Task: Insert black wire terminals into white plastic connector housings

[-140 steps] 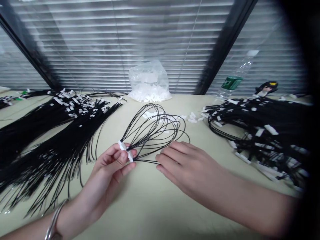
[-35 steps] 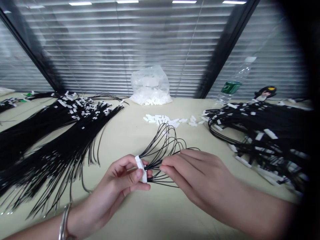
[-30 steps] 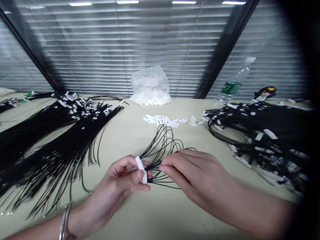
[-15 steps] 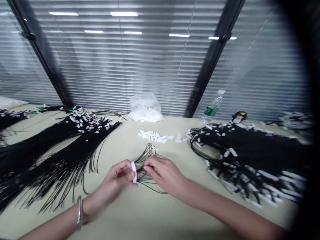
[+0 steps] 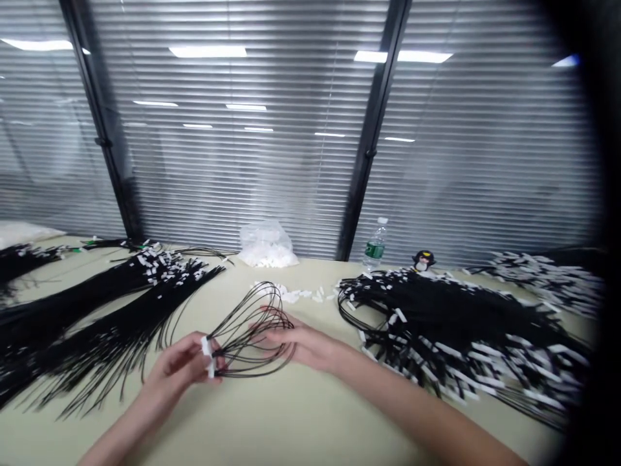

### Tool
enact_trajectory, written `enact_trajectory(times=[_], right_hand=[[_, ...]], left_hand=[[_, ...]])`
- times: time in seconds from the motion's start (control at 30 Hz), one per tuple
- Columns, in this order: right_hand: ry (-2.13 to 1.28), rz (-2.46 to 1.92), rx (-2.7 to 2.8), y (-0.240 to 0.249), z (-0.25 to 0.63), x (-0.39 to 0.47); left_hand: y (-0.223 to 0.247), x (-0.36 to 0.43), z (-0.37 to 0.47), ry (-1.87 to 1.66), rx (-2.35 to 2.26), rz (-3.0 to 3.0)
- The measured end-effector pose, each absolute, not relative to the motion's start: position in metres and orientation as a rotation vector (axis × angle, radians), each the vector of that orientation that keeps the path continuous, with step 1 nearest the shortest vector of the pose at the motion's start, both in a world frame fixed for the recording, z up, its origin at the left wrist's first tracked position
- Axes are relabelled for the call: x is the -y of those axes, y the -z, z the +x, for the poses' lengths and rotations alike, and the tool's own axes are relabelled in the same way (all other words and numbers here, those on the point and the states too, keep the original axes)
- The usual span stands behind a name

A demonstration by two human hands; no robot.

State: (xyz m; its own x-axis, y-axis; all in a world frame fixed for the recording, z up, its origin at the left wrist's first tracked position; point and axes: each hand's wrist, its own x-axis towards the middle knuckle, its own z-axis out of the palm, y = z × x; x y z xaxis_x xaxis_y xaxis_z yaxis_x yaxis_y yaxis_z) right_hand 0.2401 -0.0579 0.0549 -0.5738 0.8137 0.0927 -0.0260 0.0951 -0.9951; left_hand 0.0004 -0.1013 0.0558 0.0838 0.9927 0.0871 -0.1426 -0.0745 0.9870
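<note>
White connector pinched in left hand, right hand pointing leftward, unclenched, behind black wire loops

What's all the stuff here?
Looped wires: many, black, lower centre
Connector: one, white, loops' left end
Loose pieces: many, white, behind loops
Plastic bag: one, clear, white contents, back centre
Bottle: one, clear, green label, right of bag
Penguin figure: one, black, white, yellow, right of bottle
Left wire bundles: several, black, white ends, left
Right wire piles: two, black, white ends, right
Pale object: one, whitish, far left
Table: one, pale yellow, underneath
Blinds: three panels, grey, background
Posts: two, dark, between panels
Light strips: several, white, across blinds
Left hand: one, lower left, gripping connector
Right hand: one, centre, at loops
</note>
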Motion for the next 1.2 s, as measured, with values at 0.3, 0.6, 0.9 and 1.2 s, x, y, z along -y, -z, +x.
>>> enact_trajectory(times=[0.3,0.6,0.9,1.2], right_hand=[[-1.862,-0.665,1.122,-0.036,0.278,0.099],[-1.531,-0.856,1.105,-0.053,0.355,0.083],[-0.673,-1.095,1.133,-0.088,0.462,0.051],[0.299,-1.899,1.046,-0.043,0.556,0.049]], left_hand=[[-0.040,0.103,0.041,-0.894,-1.074,1.141],[-0.074,0.053,0.061,-0.976,-0.969,0.931],[-0.139,0.002,0.159,-0.981,-0.439,1.076],[-0.120,0.078,0.144,-0.550,-0.297,1.371]])
